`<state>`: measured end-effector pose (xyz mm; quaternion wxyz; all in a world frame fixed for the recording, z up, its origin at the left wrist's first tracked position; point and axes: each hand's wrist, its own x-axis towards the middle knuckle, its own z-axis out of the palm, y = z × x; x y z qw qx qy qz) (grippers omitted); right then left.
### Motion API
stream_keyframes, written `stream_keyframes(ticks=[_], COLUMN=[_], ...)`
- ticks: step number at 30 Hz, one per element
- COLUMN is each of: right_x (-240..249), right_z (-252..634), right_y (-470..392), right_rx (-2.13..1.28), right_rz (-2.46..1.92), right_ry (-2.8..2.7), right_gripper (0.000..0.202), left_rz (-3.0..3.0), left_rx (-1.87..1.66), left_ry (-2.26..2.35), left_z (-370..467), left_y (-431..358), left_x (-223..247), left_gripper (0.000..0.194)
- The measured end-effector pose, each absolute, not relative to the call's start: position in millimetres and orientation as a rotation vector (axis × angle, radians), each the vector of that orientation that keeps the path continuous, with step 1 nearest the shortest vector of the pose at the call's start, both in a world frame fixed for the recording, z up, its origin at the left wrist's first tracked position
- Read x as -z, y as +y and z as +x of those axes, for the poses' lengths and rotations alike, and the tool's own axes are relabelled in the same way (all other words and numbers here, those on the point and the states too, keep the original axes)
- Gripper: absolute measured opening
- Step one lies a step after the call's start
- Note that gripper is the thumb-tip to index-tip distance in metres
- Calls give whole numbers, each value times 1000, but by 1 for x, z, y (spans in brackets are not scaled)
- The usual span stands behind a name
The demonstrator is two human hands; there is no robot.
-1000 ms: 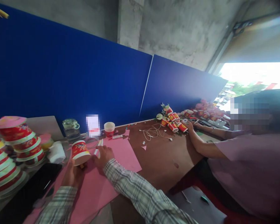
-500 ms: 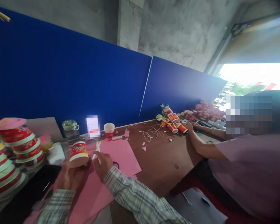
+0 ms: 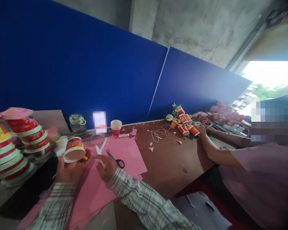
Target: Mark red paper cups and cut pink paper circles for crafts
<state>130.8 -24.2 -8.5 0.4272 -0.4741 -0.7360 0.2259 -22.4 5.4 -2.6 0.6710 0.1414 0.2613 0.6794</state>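
My left hand (image 3: 72,171) is wrapped round a red patterned paper cup (image 3: 74,148), tilted with its pale round end toward me. A small yellow piece (image 3: 85,158) shows by the fingers of that hand. In my right hand (image 3: 107,167) is a white pen (image 3: 99,152), its tip pointing up and away. Beneath both hands lies pink paper (image 3: 132,156). Black-handled scissors (image 3: 120,163) rest on it just right of my right hand, and another whitish pen (image 3: 104,144) lies beyond my fingers.
Stacked red cups (image 3: 35,135) stand at the left, near a black phone-like slab (image 3: 30,188). Behind are a glass jar (image 3: 77,125) and an upright cup (image 3: 116,127). A white cable (image 3: 158,133) lies mid-table. At the right a person (image 3: 254,169) handles things beside a cup cluster (image 3: 183,119).
The view has shifted, and the scissors show more fully. My left hand has tilted the cup, so more of its pale end faces me. My right hand still holds the pen.
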Motion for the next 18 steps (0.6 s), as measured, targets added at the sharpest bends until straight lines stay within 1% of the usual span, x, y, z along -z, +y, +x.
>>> stream_keyframes(ticks=[6,12,14,18], right_x=[10,20,22,22], right_z=[126,122,122,123], right_y=[-25,-20,-21,-22], right_rx=[-560,-432,-411,-394], right_rz=[-1096,-1062,-1059,-1128], right_ry=[-1787,-1648,-1649,-1709], right_gripper=[32,38,41,50], left_rz=[350,366,392,361], left_rx=[-1469,-1428,-1409,-1347], left_ry=[574,459,428,386], left_z=[-21,-14,-9,2], left_y=[4,2,1,-1], left_x=[0,1,4,10], left_gripper=[71,69,65,64])
